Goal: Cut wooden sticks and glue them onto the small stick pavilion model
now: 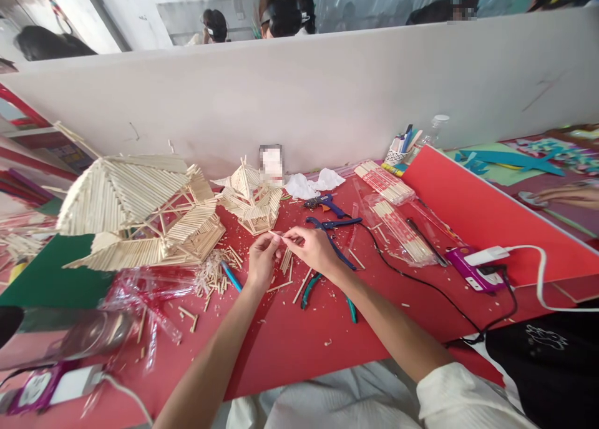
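Observation:
Over the middle of the red table, my left hand (262, 255) and my right hand (309, 246) meet at the fingertips. Both are closed in a pinch around something small and pale, too small to name. Just beyond them stands a small pavilion model (253, 201) built of thin wooden sticks. A larger stick model (140, 210) with a sloping roof stands to the left. Short cut sticks (219, 279) and a blue pen (231, 276) lie beside my left hand. Close to my right hand are blue-handled pliers (334, 223) and green-handled pliers (311, 290).
A blue glue gun (327, 205) trails a black cable across the table. Packs of sticks (405, 229) and a purple power strip (475, 270) lie to the right. A red board (496, 223) separates a neighbour's place, where another person's hand (566, 196) shows. A white partition (299, 98) runs behind.

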The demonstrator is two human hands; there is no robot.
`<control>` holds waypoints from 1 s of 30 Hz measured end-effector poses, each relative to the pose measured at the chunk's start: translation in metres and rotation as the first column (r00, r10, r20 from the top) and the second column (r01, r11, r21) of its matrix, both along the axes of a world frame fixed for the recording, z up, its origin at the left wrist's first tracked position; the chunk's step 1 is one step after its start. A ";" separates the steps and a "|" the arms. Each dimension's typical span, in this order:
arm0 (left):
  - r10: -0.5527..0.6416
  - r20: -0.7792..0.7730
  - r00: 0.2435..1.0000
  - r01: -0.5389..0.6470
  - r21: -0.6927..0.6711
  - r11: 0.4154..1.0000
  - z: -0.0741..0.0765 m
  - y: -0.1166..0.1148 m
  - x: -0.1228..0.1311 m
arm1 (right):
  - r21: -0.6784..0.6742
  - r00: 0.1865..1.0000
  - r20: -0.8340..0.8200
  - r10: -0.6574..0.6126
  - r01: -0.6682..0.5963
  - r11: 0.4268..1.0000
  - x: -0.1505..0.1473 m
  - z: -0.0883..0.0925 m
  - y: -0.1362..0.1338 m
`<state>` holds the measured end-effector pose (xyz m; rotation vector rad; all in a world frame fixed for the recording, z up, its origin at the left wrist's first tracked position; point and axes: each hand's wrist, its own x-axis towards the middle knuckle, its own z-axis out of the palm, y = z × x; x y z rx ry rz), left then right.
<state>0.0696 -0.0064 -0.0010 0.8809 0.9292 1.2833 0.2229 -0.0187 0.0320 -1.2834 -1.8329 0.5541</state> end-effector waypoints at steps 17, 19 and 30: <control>-0.035 0.021 0.999 0.035 -0.021 0.999 0.000 0.005 -0.007 | 0.036 0.675 0.618 -0.404 0.488 0.872 0.123 -0.054 0.079; -0.036 0.013 0.999 0.037 -0.017 0.999 0.000 0.006 -0.009 | 0.026 0.677 0.617 -0.401 0.492 0.870 0.123 -0.057 0.083; -0.093 -0.131 0.987 0.095 0.014 0.995 -0.002 0.011 -0.018 | 0.109 0.856 0.180 -0.484 0.472 0.875 0.147 -0.042 0.072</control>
